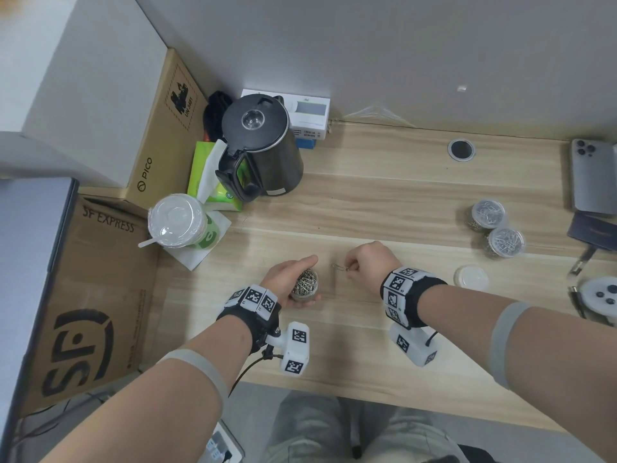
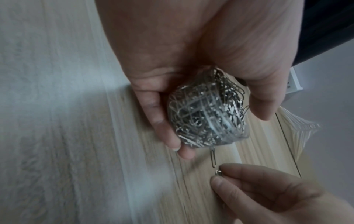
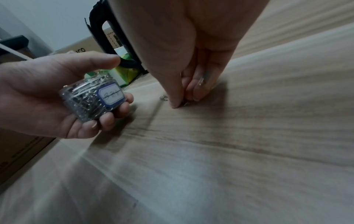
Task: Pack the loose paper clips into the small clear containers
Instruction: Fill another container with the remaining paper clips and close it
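Right hand (image 1: 365,262) pinches one end of the paper clip (image 1: 339,267) lying flat on the tabletop (image 1: 400,202), its long axis pointing frame-left at the open container (image 1: 304,285) clasped in the left hand (image 1: 287,284)

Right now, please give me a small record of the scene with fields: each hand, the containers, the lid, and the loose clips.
left hand: grips the open container, which is full of clips and has no lid
right hand: pinches a paper clip at the desk surface
loose clip: lies on the desk between both hands
closed containers: two, lidded, at the right, side by side
lid: lies on the desk, right of the right wrist
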The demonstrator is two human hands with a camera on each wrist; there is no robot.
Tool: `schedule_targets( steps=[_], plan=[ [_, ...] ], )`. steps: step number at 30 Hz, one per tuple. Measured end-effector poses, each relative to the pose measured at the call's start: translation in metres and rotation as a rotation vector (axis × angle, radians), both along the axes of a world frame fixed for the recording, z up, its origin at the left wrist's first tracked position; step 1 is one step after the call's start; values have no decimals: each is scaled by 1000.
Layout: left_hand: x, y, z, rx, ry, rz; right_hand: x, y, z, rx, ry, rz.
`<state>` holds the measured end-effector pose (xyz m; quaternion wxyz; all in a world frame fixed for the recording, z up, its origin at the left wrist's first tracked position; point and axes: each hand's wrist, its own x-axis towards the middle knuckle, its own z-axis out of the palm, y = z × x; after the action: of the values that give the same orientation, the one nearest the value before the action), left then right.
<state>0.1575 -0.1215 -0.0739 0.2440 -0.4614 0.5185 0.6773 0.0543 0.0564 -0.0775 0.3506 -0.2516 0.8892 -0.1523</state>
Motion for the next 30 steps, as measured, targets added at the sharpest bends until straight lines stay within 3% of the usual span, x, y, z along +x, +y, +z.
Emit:
schedule_targets(
  steps=[6,14,20,30],
  plan=[
    [3,-8,1,-7,17,24,-16,-2,1,-93,50,-129],
    [5,-14,-1,21,10,55,-8,-24,-3,-147,-6,-60],
    [3,-15,-2,38,14,62,-7,-23,0,-210,100,-37],
    [-1,-14,2,26,12,34,2,-29,-9,-269,-17,-51]
  ],
)
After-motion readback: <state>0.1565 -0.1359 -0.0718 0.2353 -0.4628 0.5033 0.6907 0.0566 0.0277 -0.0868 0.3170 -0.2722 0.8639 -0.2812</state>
